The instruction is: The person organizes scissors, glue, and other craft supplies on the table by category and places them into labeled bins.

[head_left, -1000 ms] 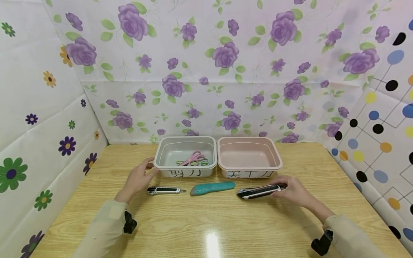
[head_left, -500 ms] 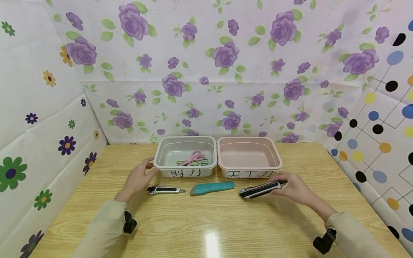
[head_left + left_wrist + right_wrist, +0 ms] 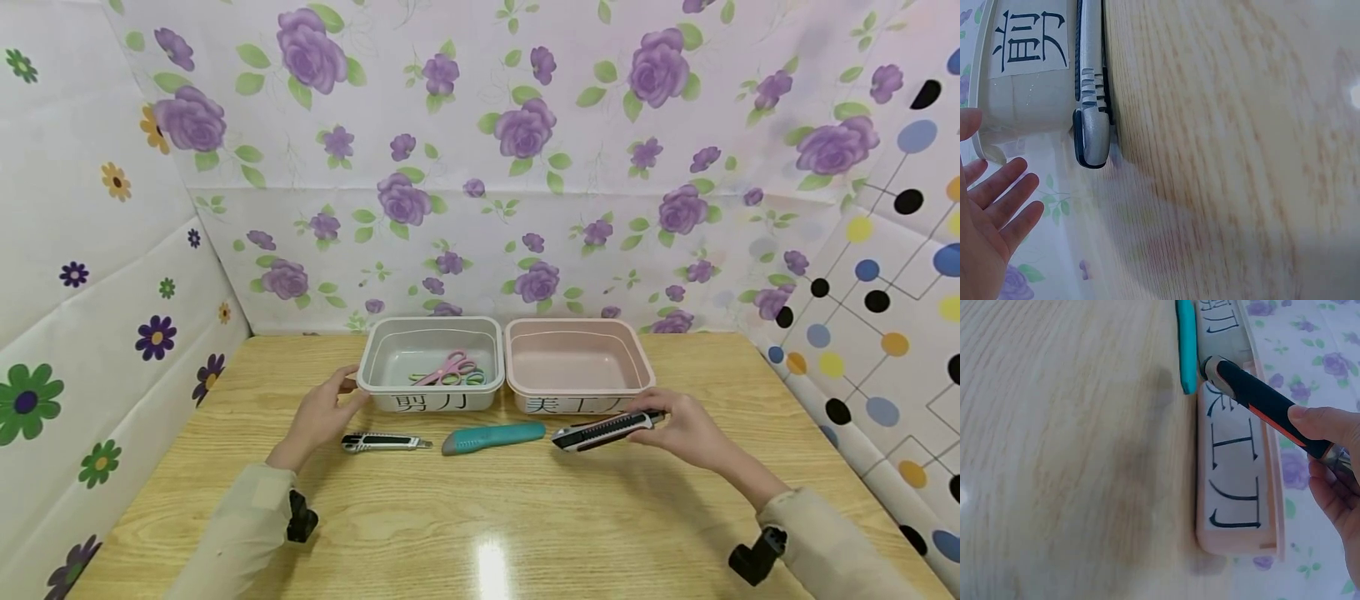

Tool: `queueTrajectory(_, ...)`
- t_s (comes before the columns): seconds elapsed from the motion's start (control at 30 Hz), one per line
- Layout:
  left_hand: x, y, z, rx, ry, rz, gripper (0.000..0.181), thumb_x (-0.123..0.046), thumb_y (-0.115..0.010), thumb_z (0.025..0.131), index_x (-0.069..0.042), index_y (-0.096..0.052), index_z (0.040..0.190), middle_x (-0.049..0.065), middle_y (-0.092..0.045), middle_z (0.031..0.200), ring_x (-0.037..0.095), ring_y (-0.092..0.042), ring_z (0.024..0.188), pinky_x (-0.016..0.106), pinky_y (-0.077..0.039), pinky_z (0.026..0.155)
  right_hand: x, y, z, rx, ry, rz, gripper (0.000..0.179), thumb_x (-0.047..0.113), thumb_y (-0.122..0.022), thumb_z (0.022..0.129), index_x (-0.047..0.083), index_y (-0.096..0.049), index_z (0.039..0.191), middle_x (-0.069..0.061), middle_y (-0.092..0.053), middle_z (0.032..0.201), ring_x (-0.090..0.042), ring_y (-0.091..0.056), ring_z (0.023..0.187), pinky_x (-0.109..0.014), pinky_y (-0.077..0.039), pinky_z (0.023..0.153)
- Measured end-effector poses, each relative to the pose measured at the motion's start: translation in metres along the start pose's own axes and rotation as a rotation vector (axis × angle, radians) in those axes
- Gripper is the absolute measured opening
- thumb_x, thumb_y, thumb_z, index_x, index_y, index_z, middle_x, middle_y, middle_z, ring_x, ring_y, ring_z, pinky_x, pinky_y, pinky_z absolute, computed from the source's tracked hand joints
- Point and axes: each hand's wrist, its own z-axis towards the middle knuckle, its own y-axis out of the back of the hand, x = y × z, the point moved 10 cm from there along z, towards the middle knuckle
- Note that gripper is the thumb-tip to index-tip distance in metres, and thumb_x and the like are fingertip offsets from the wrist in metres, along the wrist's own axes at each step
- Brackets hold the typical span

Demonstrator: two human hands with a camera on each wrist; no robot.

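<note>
My right hand [image 3: 686, 429] pinches a black-and-silver utility knife [image 3: 603, 431] by one end, tilted, with its far end pointing left and lower. In the right wrist view the knife [image 3: 1266, 403] is raised and overlaps the front of the pink bin [image 3: 1232, 540], thumb lying along its top. At the grey bin's [image 3: 431, 390] left front corner, my left hand [image 3: 321, 417] touches the rim, its fingers [image 3: 1007, 209] extended and spread in the left wrist view. Between the hands lie a smaller silver-black utility knife [image 3: 385, 442] and a teal utility knife [image 3: 492, 437].
Pink scissors [image 3: 452, 367] and more colourful scissors lie in the grey bin. Next to it stands the pink bin; both bear white labels with black characters. Flowered cloth [image 3: 480, 233] rises behind the wooden table [image 3: 420, 517], with patterned cloth at both sides.
The right hand has lifted the utility knife slightly away from me, towards the pink bin's front. The left hand and both bins have stayed put.
</note>
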Motion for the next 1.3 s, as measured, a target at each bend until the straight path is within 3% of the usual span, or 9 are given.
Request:
queueTrajectory(0.2, 0.0, 0.0, 0.0, 0.002, 0.009, 0.002, 0.058, -0.039, -0.051, 0.091, -0.002, -0.039, 0.134, 0.021, -0.06, 0.112, 0.039, -0.054, 0.106, 0.057, -0.042, 0.086, 0.009, 0.007, 0.006, -0.026, 0.01, -0.025, 0.03, 0.013, -0.081, 0.065, 0.013, -0.07, 0.093, -0.008, -0.066, 0.1, -0.024, -0.06, 0.097, -0.03, -0.052, 0.071)
queueTrajectory(0.3, 0.001, -0.001, 0.0, 0.005, 0.013, 0.004, 0.058, -0.04, -0.051, 0.091, -0.002, -0.039, 0.134, 0.02, -0.06, 0.113, 0.039, -0.054, 0.106, 0.056, -0.042, 0.086, 0.014, 0.012, 0.009, -0.05, 0.01, -0.035, 0.031, 0.01, -0.081, 0.065, 0.011, -0.07, 0.093, -0.01, -0.065, 0.102, -0.026, -0.06, 0.096, -0.027, -0.051, 0.065)
queueTrajectory(0.53, 0.0, 0.0, -0.001, 0.007, 0.012, 0.005, 0.058, -0.041, -0.051, 0.091, -0.003, -0.039, 0.134, 0.021, -0.06, 0.113, 0.04, -0.054, 0.106, 0.057, -0.042, 0.086, 0.023, 0.026, 0.016, -0.117, 0.028, -0.002, 0.031, 0.006, -0.08, 0.065, 0.008, -0.07, 0.094, -0.007, -0.064, 0.098, -0.011, -0.059, 0.087, -0.018, -0.04, 0.045)
queueTrajectory(0.67, -0.001, 0.0, -0.001, 0.004, 0.008, 0.004, 0.058, -0.04, -0.051, 0.091, -0.002, -0.039, 0.134, 0.022, -0.06, 0.112, 0.04, -0.054, 0.106, 0.057, -0.042, 0.085, 0.027, 0.031, 0.021, -0.14, 0.003, 0.0, 0.032, 0.0, -0.08, 0.063, 0.004, -0.07, 0.094, -0.011, -0.064, 0.1, -0.012, -0.059, 0.088, -0.018, -0.036, 0.04)
queueTrajectory(0.87, -0.002, 0.0, -0.001, 0.0, 0.004, 0.006, 0.057, -0.039, -0.052, 0.091, -0.002, -0.039, 0.134, 0.022, -0.06, 0.112, 0.04, -0.054, 0.106, 0.057, -0.042, 0.085, 0.026, 0.034, 0.024, -0.157, 0.008, -0.034, 0.035, 0.001, -0.081, 0.061, 0.006, -0.07, 0.094, -0.008, -0.065, 0.099, -0.017, -0.059, 0.093, -0.015, -0.042, 0.057)
queueTrajectory(1.07, -0.002, 0.001, -0.001, -0.004, 0.002, 0.005, 0.057, -0.039, -0.052, 0.091, -0.002, -0.039, 0.133, 0.022, -0.06, 0.112, 0.04, -0.054, 0.106, 0.057, -0.042, 0.085, 0.024, 0.036, 0.031, -0.171, 0.039, -0.011, 0.034, 0.003, -0.08, 0.065, 0.007, -0.07, 0.097, -0.008, -0.065, 0.099, -0.01, -0.059, 0.087, -0.016, -0.038, 0.046)
queueTrajectory(1.3, -0.001, 0.001, -0.001, 0.001, 0.0, 0.012, 0.058, -0.04, -0.051, 0.091, -0.002, -0.039, 0.134, 0.022, -0.06, 0.112, 0.04, -0.054, 0.106, 0.057, -0.042, 0.085, 0.019, 0.038, 0.042, -0.185, 0.025, -0.039, 0.033, 0.004, -0.079, 0.066, 0.006, -0.07, 0.097, -0.008, -0.063, 0.099, -0.017, -0.059, 0.085, -0.02, -0.044, 0.054)
